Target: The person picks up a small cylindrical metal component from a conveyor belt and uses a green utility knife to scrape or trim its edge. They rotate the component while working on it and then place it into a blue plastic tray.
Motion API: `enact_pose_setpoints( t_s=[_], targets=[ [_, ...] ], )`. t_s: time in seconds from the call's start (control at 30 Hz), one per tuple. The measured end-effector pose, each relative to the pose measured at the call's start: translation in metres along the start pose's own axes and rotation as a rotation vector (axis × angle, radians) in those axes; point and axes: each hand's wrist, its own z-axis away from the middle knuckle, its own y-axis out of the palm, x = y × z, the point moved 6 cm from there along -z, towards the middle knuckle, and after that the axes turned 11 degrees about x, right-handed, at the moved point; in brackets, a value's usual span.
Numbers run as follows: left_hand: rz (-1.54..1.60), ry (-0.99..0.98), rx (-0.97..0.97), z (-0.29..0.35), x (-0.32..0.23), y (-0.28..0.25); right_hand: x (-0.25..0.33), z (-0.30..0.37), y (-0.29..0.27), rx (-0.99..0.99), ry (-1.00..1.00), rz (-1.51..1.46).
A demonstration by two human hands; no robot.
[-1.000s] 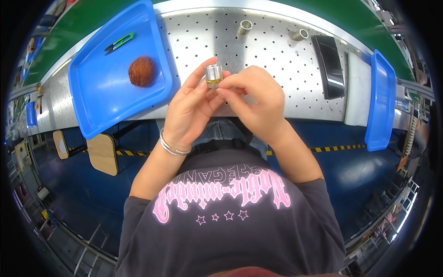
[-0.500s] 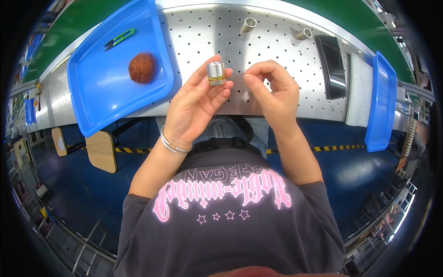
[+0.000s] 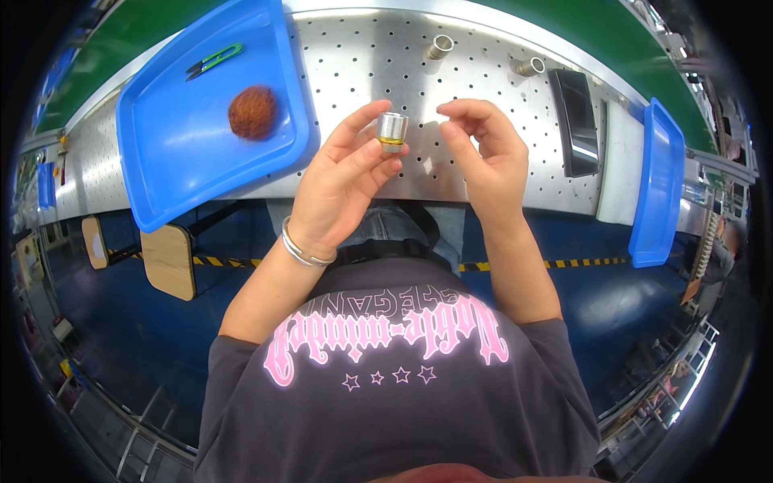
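Left grip (image 3: 342,169) had the little silver cylinder (image 3: 392,127) pinched pretty much upright over the holey metal surface (image 3: 354,64); right grip (image 3: 491,157) was released, just kinda loosely curled nearby.

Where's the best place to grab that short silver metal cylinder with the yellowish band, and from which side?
I'd pinch the short silver metal cylinder by its upper wall, probably from the right: that round, upright wall looks bare there, while the left hand holds it from the left, lower down, near the yellowish band.
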Motion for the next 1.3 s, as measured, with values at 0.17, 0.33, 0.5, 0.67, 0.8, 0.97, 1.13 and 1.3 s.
enact_pose_setpoints(
  t_s=[0.17,0.33,0.5,0.67,0.8,0.97,1.13,1.3],
  targets=[
    [-0.498,0.126,-0.048,0.002,-0.013,0.012,0.008,-0.007,0.017,0.184,-0.006,0.117],
    [-0.796,0.241,-0.034,0.005,-0.019,0.017,-0.009,-0.003,0.021,0.227,0.099,-0.028],
    [-0.787,0.237,-0.034,0.007,-0.017,0.013,-0.01,-0.003,0.025,0.222,0.127,-0.087],
    [-0.626,0.16,-0.059,0.009,-0.017,0.009,-0.012,-0.005,0.029,0.231,0.157,-0.076],
    [-0.273,0.058,-0.03,0.012,-0.019,0.003,-0.002,-0.016,0.034,0.247,0.115,0.014],
    [-0.207,0.121,-0.018,0.027,-0.032,0.0,0.032,-0.079,0.063,0.351,-0.113,0.345],
    [-0.162,0.19,-0.053,0.048,-0.05,-0.003,0.028,-0.151,0.171,0.553,-0.538,0.816],
    [-0.085,0.312,-0.128,0.074,-0.063,-0.022,-0.022,-0.187,0.265,0.761,-0.676,1.368]
  ],
)
